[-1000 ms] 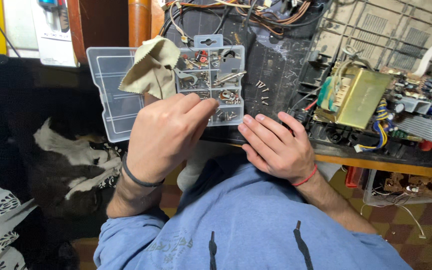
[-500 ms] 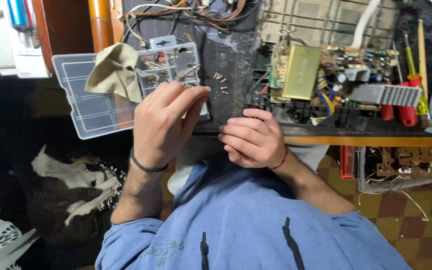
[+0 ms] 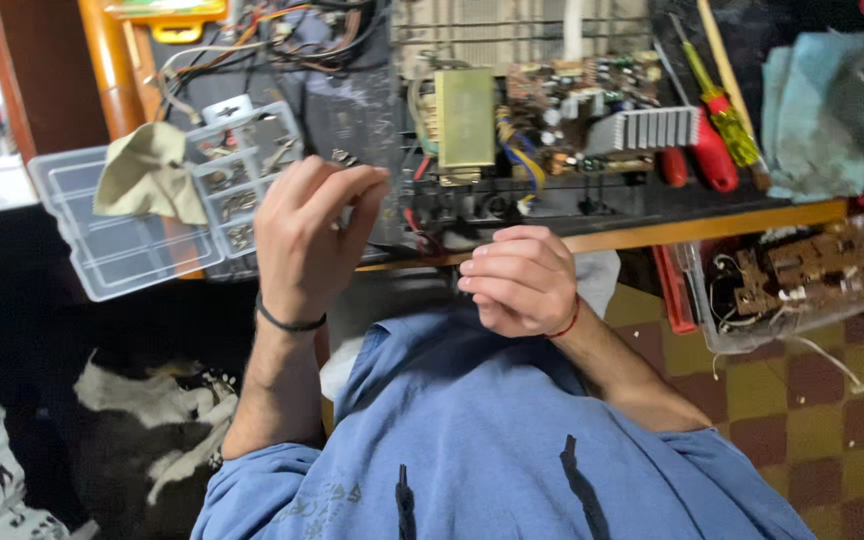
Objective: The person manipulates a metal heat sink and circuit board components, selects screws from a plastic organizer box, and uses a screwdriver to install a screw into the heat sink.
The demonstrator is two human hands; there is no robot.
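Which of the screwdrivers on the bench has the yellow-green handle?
The slim screwdriver lying diagonally at the bench's right. The two beside it, one and another, have stubby red handles.

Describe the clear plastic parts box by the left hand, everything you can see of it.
The parts box is a clear plastic organiser lying open on the bench's left end, its lid folded out leftward past the edge. The right half is split into small compartments holding screws and other small metal parts; the lid's ribbed sections look empty. A tan cloth drapes over its middle. The left hand is raised in front of its right edge; contact is unclear.

Small parts in organizer box [image 3: 242, 185] indistinct
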